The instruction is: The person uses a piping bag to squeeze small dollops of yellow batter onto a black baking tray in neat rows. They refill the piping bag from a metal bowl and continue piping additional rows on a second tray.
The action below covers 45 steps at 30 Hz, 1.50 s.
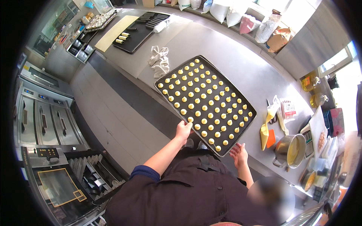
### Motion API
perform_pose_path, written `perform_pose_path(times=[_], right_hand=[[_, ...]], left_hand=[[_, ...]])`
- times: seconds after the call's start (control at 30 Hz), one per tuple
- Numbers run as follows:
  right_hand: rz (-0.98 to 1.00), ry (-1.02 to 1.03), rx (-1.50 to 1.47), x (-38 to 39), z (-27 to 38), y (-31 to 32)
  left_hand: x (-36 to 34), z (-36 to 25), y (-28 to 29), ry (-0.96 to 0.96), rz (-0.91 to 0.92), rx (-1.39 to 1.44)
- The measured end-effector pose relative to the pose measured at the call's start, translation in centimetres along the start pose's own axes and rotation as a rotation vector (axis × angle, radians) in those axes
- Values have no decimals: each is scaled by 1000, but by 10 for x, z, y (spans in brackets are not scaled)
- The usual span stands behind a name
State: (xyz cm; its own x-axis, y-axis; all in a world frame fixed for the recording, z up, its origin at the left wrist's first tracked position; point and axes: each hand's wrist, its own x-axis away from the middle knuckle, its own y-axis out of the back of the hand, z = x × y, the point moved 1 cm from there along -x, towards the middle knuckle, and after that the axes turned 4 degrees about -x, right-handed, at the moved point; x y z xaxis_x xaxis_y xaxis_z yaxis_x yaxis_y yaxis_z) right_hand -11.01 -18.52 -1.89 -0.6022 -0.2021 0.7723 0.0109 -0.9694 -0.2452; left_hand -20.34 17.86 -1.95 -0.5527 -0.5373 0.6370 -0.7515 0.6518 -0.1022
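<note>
A black baking tray with rows of small piped yellow batter mounds lies over the steel table's near edge, its near part overhanging. My left hand is closed on the tray's near left edge, the thumb on the rim. By the near right corner, my right hand has its fingers stretched out toward the rim; whether they touch it I cannot make out. A filled piping bag and an orange scraper lie right of the tray.
A steel pot with yellow batter and a scale stand at the right. White cloth gloves lie beyond the tray. Farther left is another black tray with metal tubes. Ovens line the left; filled sacks stand behind.
</note>
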Motion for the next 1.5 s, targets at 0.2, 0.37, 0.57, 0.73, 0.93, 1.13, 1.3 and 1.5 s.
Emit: perform_pose_path(times=[0.2, 0.37, 0.57, 0.73, 0.93, 1.13, 1.3, 1.5], right_hand=[[12, 355, 15, 22, 34, -37], [89, 451, -107, 40, 54, -38], [94, 565, -73, 33, 87, -62], [110, 672, 22, -49, 130, -116], [51, 605, 49, -167, 182, -211], [-132, 397, 171, -177, 154, -218], [-913, 523, 873, -88, 54, -163], [-962, 155, 1005, -38, -21, -122]], left_hand=[[43, -68, -15, 156, 349, 165], [72, -87, -34, 102, 369, 282], [53, -109, -35, 92, 474, 337], [-53, -154, -54, 96, 512, 352], [-210, -216, -63, 107, 499, 391], [-370, -272, -72, 158, 450, 425], [-487, -311, -88, 138, 462, 452], [-583, -324, -91, 141, 306, 268]])
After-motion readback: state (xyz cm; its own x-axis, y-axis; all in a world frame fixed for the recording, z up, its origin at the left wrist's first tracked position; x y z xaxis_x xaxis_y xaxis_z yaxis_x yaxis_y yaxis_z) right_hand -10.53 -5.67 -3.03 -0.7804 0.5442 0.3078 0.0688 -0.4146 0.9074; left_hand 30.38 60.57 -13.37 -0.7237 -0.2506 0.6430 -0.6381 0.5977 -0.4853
